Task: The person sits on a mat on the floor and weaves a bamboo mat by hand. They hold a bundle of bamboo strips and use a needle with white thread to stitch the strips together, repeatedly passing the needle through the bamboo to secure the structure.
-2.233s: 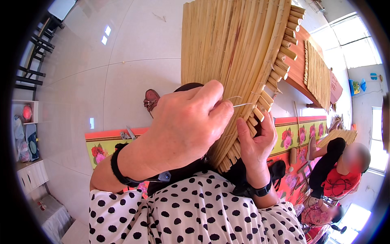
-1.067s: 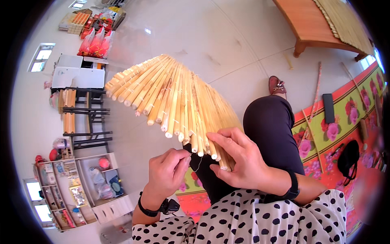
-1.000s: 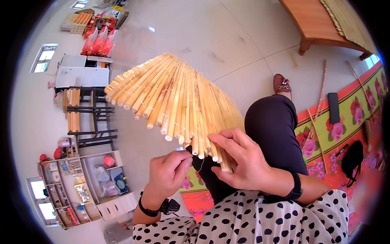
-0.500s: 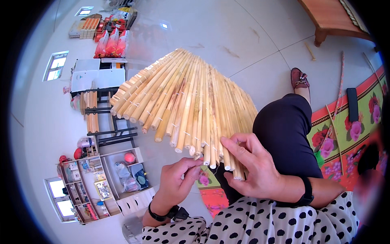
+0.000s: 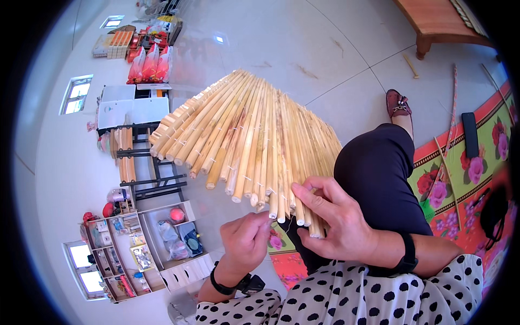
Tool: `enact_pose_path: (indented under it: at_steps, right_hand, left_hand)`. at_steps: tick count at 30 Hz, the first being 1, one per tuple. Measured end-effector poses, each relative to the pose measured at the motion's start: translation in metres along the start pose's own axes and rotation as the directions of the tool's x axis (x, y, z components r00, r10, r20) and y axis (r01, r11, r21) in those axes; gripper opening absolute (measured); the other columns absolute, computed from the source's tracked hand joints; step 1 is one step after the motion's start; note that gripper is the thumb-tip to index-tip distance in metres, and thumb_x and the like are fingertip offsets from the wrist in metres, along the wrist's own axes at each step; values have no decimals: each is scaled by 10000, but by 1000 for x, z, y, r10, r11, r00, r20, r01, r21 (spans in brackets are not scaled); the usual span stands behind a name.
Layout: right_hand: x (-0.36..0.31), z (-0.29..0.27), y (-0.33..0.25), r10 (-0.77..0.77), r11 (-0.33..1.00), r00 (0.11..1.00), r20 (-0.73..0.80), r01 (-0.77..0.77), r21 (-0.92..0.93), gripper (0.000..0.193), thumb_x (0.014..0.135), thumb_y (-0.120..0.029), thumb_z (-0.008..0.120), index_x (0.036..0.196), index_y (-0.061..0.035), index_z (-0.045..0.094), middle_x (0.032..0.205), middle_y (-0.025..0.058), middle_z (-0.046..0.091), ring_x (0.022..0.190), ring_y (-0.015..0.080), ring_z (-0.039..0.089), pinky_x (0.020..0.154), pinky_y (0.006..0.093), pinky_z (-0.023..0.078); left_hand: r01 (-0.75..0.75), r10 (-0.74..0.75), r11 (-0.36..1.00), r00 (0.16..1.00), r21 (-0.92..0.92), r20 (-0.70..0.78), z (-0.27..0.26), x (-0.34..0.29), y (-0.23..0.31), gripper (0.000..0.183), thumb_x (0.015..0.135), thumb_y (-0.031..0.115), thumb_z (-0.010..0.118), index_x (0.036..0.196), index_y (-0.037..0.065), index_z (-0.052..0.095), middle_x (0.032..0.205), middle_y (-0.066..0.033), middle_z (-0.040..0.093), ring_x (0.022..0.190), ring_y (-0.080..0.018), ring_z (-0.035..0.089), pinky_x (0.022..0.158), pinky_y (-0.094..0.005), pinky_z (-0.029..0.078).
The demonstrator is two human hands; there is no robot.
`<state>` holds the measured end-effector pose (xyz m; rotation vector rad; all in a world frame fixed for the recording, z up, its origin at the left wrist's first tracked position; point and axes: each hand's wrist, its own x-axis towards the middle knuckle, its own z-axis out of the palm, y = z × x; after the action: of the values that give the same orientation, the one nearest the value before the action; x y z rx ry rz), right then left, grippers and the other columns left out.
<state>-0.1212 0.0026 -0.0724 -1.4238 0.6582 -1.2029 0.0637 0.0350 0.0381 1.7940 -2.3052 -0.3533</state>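
A mat of pale reed stalks [image 5: 238, 135], tied side by side with white thread, fans out over my lap. Its cut stalk ends point toward me. My right hand [image 5: 330, 214] is closed round the stalks at the near right edge, thumb on top and fingers beneath. Just left of those ends, my left hand [image 5: 246, 238] is pinched, its fingertips close to the lowest stalk tips. Whatever sits in that pinch, perhaps thread, is too small to make out.
Right of my bent leg [image 5: 374, 173] lies a flowered mat [image 5: 471, 179] with a black phone [image 5: 469, 134] and loose sticks on it. A wooden furniture piece [image 5: 433, 24] stands far right. Along the left wall are an open shelf unit [image 5: 154, 227], white boxes [image 5: 132, 108] and red bags [image 5: 154, 64].
My left hand has shifted slightly right and stays pinched near the stalk ends. The reed mat and my right hand have barely moved; the view has tilted a little.
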Motion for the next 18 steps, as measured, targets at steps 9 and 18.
enact_pose_path:
  at_steps: [9,18]
  right_hand:
    - [0,0,3,-28,1000,1000,-5,28,8,732,648,-9,723,1348,45,516,1175,188,503,891,316,613,794,358,539]
    - [1,-3,2,-52,998,999,7,52,-33,762,631,-26,714,1358,57,500,1192,222,524,1032,388,575,898,393,508]
  left_hand:
    - [-26,23,999,995,-28,-96,9,5,1,38,853,-12,656,841,-24,622,607,-103,556,471,-206,522,464,-289,383]
    - [16,-16,1000,996,-6,-83,12,2,3,61,843,-27,667,899,-20,643,647,-119,616,519,-249,611,483,-319,455]
